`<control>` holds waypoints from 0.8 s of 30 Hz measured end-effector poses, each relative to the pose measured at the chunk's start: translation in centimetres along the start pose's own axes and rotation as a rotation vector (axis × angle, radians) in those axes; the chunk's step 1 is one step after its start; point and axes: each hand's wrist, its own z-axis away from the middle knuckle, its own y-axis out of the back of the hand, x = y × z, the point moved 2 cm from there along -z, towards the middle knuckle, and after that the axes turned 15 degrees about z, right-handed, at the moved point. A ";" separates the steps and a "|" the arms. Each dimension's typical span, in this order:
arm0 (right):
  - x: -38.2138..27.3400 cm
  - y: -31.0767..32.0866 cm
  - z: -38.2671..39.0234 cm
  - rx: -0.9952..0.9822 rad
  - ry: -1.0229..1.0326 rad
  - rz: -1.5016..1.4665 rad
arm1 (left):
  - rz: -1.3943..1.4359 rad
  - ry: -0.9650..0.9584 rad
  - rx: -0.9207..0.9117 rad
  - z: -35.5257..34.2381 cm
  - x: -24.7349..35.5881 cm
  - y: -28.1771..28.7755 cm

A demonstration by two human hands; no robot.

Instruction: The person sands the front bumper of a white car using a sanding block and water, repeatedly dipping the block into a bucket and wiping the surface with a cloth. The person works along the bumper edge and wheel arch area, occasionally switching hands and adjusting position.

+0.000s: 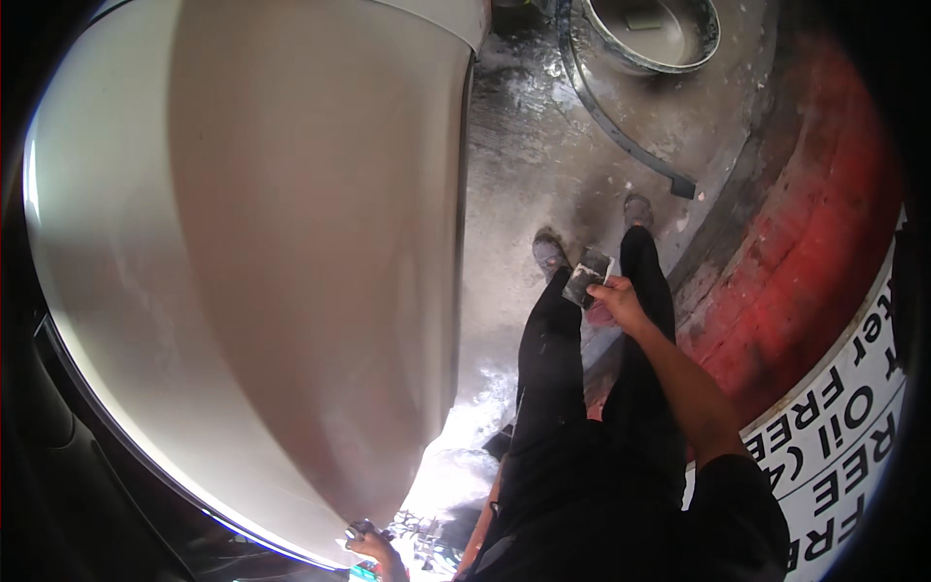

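On the right, in front of my thighs, my right hand (617, 299) is closed on a flat, dark rectangular sheet (589, 275) with pale, worn edges, which looks like sandpaper. The thumb presses on its face. A reddish thing (599, 314) shows just under that hand; its kind is unclear. Down at the lower edge, my left hand (373, 551) is closed around a small dark and silvery object (361, 531) beside the near end of a large beige car panel (320, 242). What exactly it grips is too small to make out.
A pale round bucket (713, 44) with something inside stands at the far right. Near it a dark curved strip (621, 136) lies on the wet-looking concrete floor (504, 145). A red painted kerb (786, 281) and a white lettered sign (834, 436) border the right side.
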 end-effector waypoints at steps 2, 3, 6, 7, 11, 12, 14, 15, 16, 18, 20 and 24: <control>0.5 -0.4 0.2 0.004 -0.016 -0.002 | 0.006 0.043 -0.069 -2.2 -0.2 0.3; 0.8 -0.6 0.2 -0.001 -0.034 0.015 | 0.041 -0.080 -0.096 -2.6 0.1 -0.1; 0.2 -0.6 1.2 0.000 -0.033 0.008 | -0.089 -0.143 -0.145 -8.6 -2.0 0.5; -0.2 -0.6 1.7 0.001 -0.022 0.000 | -0.100 -0.139 -0.109 -9.7 -2.0 0.2; 0.9 -0.1 1.9 0.061 0.028 -0.004 | -0.123 -0.262 0.006 -15.2 -0.5 -2.8; 1.1 0.1 2.0 0.061 0.015 0.004 | -0.141 -0.261 0.007 -16.8 0.2 -3.5; 1.7 0.6 2.0 0.061 0.004 0.038 | -0.138 -0.274 0.014 -19.8 1.1 -4.4; 1.9 0.9 2.0 0.062 0.006 0.065 | -0.174 -0.285 0.030 -19.9 1.1 -4.5; 2.3 1.0 2.0 0.066 0.005 0.089 | -0.213 -0.300 0.043 -19.3 2.0 -4.9; 2.8 1.1 1.7 0.082 0.039 0.008 | -0.177 -0.322 0.027 -18.5 2.4 -5.8; 2.6 1.1 1.4 0.084 0.053 -0.043 | -0.189 -0.291 0.029 -18.1 2.9 -5.9; 1.6 0.5 1.8 0.076 0.043 -0.095 | -0.263 -0.210 0.041 -17.8 3.5 -5.3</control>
